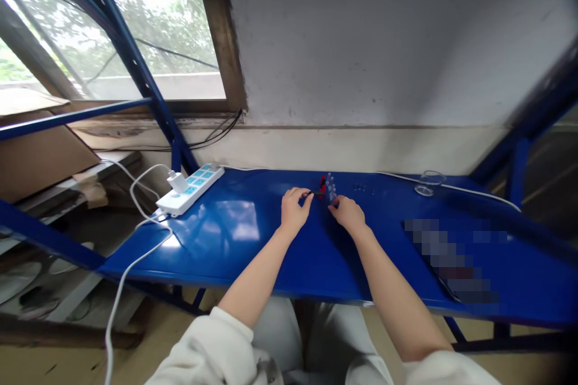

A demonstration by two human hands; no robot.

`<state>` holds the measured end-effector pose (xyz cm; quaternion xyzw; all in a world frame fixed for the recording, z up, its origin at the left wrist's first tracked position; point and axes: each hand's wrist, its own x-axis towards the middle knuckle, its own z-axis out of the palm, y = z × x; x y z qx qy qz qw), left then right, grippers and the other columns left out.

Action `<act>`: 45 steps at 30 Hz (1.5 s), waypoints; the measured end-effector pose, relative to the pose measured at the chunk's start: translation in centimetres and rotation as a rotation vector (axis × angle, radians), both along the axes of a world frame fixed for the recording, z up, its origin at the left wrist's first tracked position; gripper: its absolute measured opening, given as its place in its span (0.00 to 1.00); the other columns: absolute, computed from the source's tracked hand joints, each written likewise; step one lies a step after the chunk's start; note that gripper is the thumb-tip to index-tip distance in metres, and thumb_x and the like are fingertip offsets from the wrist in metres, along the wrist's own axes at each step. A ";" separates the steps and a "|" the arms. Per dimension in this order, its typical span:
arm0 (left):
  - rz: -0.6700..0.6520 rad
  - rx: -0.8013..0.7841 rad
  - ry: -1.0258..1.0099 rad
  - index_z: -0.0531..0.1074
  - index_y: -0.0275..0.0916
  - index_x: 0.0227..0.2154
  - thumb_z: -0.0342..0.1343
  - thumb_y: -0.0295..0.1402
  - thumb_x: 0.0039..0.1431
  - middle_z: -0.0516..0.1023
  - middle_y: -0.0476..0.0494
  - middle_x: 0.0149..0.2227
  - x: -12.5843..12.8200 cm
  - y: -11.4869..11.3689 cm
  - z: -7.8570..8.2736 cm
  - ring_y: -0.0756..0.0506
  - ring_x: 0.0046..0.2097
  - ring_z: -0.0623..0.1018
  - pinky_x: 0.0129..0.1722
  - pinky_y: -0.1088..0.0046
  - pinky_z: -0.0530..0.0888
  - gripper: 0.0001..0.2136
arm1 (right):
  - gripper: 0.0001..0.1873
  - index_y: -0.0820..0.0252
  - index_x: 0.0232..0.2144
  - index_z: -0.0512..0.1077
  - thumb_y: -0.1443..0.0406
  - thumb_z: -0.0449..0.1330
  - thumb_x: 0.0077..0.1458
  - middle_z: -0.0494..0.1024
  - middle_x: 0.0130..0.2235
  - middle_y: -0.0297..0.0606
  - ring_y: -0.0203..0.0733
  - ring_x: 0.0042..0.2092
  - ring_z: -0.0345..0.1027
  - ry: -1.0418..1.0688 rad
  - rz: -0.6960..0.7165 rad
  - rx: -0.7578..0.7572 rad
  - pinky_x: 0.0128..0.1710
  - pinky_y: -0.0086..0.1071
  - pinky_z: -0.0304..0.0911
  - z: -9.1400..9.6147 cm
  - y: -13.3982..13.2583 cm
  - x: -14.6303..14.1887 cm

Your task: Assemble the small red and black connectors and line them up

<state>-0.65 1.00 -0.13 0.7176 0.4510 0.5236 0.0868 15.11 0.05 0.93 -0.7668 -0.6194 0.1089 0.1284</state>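
Observation:
Near the far middle of the blue table, my left hand (294,210) pinches a thin black piece (317,193) between thumb and fingers. Its tip meets a small red piece (322,183); whether the two are joined I cannot tell. Just to the right, a clear, knobbly plastic strip (330,185) stands on the table. The fingers of my right hand (348,213) are closed at the strip's near end. Several tiny see-through bits (360,187) lie on the table beyond my right hand. All these parts are too small to name exactly.
A white power strip (192,189) with a plugged-in charger (177,181) lies at the left; its white cable hangs over the front edge. Clear round items (424,190) and a dark, blurred-out flat object (445,258) are at the right. Blue frame posts (153,90) flank the table.

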 end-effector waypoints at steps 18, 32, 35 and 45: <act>-0.008 0.003 -0.122 0.71 0.38 0.33 0.50 0.35 0.54 0.71 0.45 0.30 -0.1 0.1 0.0 0.49 0.33 0.71 0.37 0.69 0.70 0.08 | 0.09 0.61 0.37 0.63 0.64 0.47 0.56 0.73 0.30 0.42 0.39 0.30 0.67 0.037 0.380 0.161 0.26 0.27 0.50 -0.1 -0.4 -1.4; -0.017 0.052 0.005 0.69 0.41 0.44 0.46 0.34 0.58 0.73 0.44 0.35 -0.2 -0.5 0.4 0.48 0.37 0.71 0.42 0.66 0.68 0.13 | 0.07 0.60 0.35 0.63 0.64 0.49 0.55 0.73 0.28 0.39 0.35 0.27 0.64 0.035 0.430 0.165 0.25 0.25 0.49 -0.4 -0.4 -1.4; -0.050 0.057 0.108 0.63 0.42 0.50 0.44 0.34 0.58 0.73 0.43 0.38 -0.1 -0.9 0.7 0.47 0.39 0.70 0.44 0.65 0.67 0.17 | 0.07 0.61 0.35 0.63 0.64 0.49 0.55 0.73 0.29 0.40 0.36 0.28 0.66 0.005 0.421 0.171 0.24 0.25 0.48 -0.3 -0.5 -1.4; -0.146 0.047 0.226 0.65 0.43 0.49 0.44 0.34 0.59 0.71 0.43 0.40 0.0 -1.5 1.2 0.47 0.41 0.69 0.45 0.66 0.66 0.16 | 0.09 0.59 0.33 0.65 0.61 0.50 0.53 0.73 0.28 0.37 0.37 0.28 0.66 -0.040 0.299 0.224 0.23 0.26 0.46 0.5 -0.6 -1.6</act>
